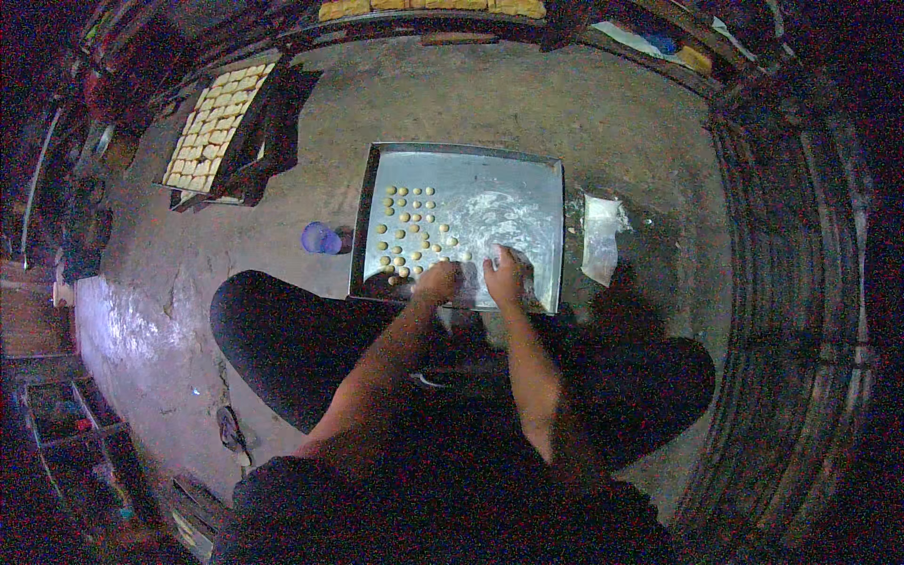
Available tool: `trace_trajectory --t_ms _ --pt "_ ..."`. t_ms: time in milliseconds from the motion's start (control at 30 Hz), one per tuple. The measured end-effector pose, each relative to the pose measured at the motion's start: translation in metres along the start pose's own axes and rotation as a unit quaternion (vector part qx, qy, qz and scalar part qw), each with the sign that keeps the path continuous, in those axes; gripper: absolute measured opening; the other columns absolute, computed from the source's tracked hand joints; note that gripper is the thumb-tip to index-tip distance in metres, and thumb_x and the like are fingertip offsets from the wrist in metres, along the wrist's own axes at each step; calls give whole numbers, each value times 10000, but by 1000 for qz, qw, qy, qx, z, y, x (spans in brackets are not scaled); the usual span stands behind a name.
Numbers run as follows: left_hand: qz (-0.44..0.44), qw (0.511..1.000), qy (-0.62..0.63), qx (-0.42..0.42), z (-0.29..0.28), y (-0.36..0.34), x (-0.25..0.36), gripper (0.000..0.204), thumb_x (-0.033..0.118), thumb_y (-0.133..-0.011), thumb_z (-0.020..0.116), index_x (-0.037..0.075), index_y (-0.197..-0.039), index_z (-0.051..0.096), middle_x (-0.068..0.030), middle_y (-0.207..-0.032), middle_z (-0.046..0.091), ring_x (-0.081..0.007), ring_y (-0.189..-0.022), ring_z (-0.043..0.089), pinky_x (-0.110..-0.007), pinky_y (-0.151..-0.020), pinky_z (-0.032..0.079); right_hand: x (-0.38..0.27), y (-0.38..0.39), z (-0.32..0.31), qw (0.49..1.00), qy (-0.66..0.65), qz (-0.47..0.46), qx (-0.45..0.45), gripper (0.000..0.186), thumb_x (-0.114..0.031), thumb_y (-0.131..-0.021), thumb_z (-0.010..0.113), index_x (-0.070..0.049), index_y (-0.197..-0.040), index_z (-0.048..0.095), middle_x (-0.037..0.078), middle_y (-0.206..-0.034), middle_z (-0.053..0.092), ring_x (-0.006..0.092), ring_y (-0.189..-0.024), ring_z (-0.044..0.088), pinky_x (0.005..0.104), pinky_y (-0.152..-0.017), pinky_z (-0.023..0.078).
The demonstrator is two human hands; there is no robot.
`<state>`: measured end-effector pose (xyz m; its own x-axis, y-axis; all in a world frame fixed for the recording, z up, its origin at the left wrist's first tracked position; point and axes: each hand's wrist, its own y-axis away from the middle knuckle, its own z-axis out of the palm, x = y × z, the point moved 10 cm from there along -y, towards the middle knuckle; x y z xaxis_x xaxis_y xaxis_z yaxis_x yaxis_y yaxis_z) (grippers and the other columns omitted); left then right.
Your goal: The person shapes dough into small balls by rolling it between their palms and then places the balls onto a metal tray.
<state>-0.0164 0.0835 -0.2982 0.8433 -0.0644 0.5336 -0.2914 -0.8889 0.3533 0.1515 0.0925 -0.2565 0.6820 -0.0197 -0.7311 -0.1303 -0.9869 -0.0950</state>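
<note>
head view, dough balls [407, 229] just beyond left fingers [443, 275], floured tray [527, 169]

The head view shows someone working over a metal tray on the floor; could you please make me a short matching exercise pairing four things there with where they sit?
Things:
1. small dough balls
2. purple cup
3. white plastic bag
4. rack of pale squares

Places:
A. on the floor just right of the metal tray
B. far left, up beyond the tray
C. in rows on the tray's left half
D. on the floor just left of the tray

Pairs: 1-C, 2-D, 3-A, 4-B. The left hand and right hand both rest at the tray's near edge.
</note>
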Motion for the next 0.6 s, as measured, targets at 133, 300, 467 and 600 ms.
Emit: trace_trajectory --t_ms 133,300,467,600 --pt "-100 995 -5 -10 -47 4 -47 307 339 -894 648 56 -1008 685 -202 -982 714 -412 -935 693 -517 -757 550 6 4 23 994 85 -61 -29 398 -194 -775 712 -17 -1127 660 209 -1056 688 404 -1002 633 496 -918 482" --pt "-171 984 -4 57 -92 36 -64 285 324 -846 689 91 -1009 708 -156 -1052 710 -376 -993 691 -491 -793 549 9 -10 45 989 121 -50 -75 401 -204 -734 756 -22 -1081 668 207 -1046 686 398 -1000 634 486 -885 491" --pt "-224 968 -89 64 -74 61 -126 254 324 -852 680 143 -1028 713 -135 -1054 710 -344 -965 704 -476 -801 556 -27 -15 57 978 126 -47 -159 367 -177 -789 728 -37 -1123 673 186 -1062 691 361 -1007 650 456 -905 513" --pt "-178 976 -114 56 -55 52 -136 323 369 -850 683 153 -1090 667 -115 -1076 674 -311 -972 700 -480 -779 544 -21 -19 51 976 131 -87 -152 355 -173 -785 733 -43 -1110 674 183 -1049 691 358 -1011 650 459 -903 517"
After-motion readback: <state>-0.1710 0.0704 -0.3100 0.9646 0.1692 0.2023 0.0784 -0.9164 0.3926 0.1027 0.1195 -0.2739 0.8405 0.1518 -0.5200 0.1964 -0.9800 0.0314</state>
